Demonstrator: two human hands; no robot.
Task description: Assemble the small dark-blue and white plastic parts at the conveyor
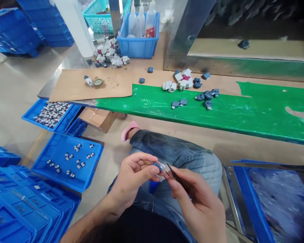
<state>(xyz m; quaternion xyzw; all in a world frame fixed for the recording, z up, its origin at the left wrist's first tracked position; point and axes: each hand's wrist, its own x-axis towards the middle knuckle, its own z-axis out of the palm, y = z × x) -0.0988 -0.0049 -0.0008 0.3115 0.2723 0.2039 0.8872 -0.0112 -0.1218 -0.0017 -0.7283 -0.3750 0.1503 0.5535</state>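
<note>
Above my lap, my left hand (135,175) pinches a small dark blue part (158,165) between thumb and fingers. My right hand (197,199) holds dark tweezers (176,176), their tips pointing left at the blue part. Whether the tips touch it is too small to tell. On the green bench top (147,104) beyond lie loose dark blue parts (207,95) and a group of white and blue pieces (183,79). A cardboard sheet (73,84) at the bench's left bears a small round dish (98,82) and a white and blue piece (87,80).
A blue bin (138,47) with bottles stands at the back beside a pile of white parts (107,52). Blue trays (91,168) with small parts sit at the left, above stacked blue crates (27,206). Another blue crate (258,202) holds clear plastic at the right.
</note>
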